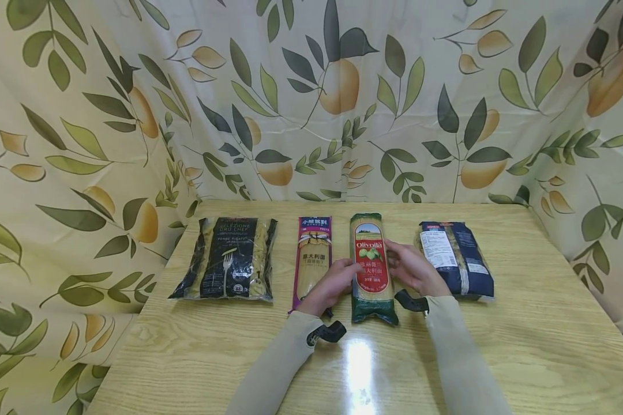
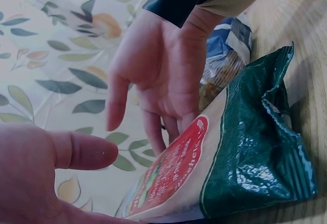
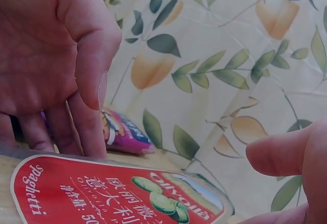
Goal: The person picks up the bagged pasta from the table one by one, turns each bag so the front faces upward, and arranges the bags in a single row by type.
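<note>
A green-ended spaghetti pack (image 1: pixel 372 279) with a red Olivoilà label lies on the wooden table between both hands. My left hand (image 1: pixel 337 279) is at its left side, thumb extended over the label edge in the head view. On the opposite side, my right hand (image 1: pixel 412 265) has its fingers along the pack's edge, thumb raised. In the left wrist view the right hand (image 2: pixel 166 70) points its relaxed fingers down beside the pack (image 2: pixel 245 147). The right wrist view shows the left hand (image 3: pixel 56 55) with fingers straight, close beside the red label (image 3: pixel 117 193).
A purple-edged pasta pack (image 1: pixel 314 248) lies just left of the left hand, partly covered by it. Farther left is a dark penne bag (image 1: pixel 233 259). A navy pasta bag (image 1: pixel 457 259) sits right of the right hand. A leaf-patterned curtain (image 1: pixel 301 115) hangs behind the table (image 1: pixel 540 323).
</note>
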The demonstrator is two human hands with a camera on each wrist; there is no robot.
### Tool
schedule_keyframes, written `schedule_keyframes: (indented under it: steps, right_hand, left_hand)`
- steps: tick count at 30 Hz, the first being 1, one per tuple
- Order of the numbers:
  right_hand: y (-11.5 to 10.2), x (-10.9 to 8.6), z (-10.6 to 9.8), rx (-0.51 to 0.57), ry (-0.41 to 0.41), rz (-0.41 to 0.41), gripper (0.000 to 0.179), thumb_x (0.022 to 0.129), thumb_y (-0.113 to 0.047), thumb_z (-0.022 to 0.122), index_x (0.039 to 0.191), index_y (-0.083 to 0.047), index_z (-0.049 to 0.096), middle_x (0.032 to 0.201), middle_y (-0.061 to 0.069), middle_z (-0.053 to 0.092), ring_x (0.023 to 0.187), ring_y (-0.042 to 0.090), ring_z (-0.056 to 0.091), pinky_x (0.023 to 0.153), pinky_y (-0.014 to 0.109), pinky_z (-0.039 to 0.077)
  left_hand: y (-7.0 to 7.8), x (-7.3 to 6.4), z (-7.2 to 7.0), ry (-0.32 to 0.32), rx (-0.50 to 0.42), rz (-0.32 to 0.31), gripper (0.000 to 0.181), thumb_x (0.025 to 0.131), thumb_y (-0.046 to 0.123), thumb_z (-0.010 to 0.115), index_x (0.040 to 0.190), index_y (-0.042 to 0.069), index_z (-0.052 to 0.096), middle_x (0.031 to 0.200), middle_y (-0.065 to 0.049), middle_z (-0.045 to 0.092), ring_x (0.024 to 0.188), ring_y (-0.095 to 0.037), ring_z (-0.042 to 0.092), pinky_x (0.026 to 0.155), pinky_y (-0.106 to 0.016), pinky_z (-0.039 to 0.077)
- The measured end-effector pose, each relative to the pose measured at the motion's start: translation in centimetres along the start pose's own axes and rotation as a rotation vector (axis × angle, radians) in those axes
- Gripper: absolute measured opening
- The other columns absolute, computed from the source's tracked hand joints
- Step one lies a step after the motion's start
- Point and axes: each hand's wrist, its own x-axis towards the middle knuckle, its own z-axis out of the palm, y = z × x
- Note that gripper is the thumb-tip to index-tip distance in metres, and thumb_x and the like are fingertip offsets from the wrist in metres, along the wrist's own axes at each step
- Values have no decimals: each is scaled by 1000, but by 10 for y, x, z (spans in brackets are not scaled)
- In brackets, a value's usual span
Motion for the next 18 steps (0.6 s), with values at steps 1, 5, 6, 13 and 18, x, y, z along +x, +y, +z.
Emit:
schedule_keyframes:
  steps: [1, 5, 6, 13, 18]
  right_hand:
    - [0, 0, 0, -4, 0, 0, 64, 112, -38, 40, 158, 5, 29, 122, -3, 61, 113, 10, 57, 95, 26, 52]
    - [-1, -1, 1, -4, -3, -2, 65, 113, -38, 38, 159, 6, 27, 125, -2, 59, 115, 11, 56, 97, 26, 51]
    - [-1, -1, 1, -4, -3, -2, 65, 113, -38, 38, 159, 6, 26, 126, -1, 59, 116, 11, 55, 98, 26, 51]
    - [-4, -2, 2, 2, 9, 4, 66, 113, -39, 35, 160, 5, 24, 134, 3, 55, 122, 13, 53, 100, 26, 50]
    - [-4, -2, 4, 18, 16, 0, 68, 112, -40, 37, 161, 5, 22, 138, 8, 51, 125, 16, 53, 102, 28, 50]
  left_hand:
    - [0, 0, 0, -4, 1, -2, 47, 100, 19, 54, 140, -6, 54, 126, -16, 68, 107, -20, 67, 98, -37, 58]
    - [1, 0, -1, -14, -4, -9, 47, 99, 18, 55, 140, -6, 53, 129, -17, 67, 112, -24, 66, 103, -42, 56]
    - [1, 0, -1, -18, -1, -13, 48, 100, 18, 55, 141, -5, 53, 130, -17, 66, 114, -24, 66, 105, -43, 55]
    - [6, -4, -4, -60, 63, -14, 48, 104, 22, 51, 146, -3, 51, 137, -16, 64, 126, -27, 63, 113, -48, 50]
    - [8, -7, -7, -56, 111, 3, 47, 105, 24, 51, 145, -2, 53, 137, -15, 63, 129, -29, 61, 115, -49, 48]
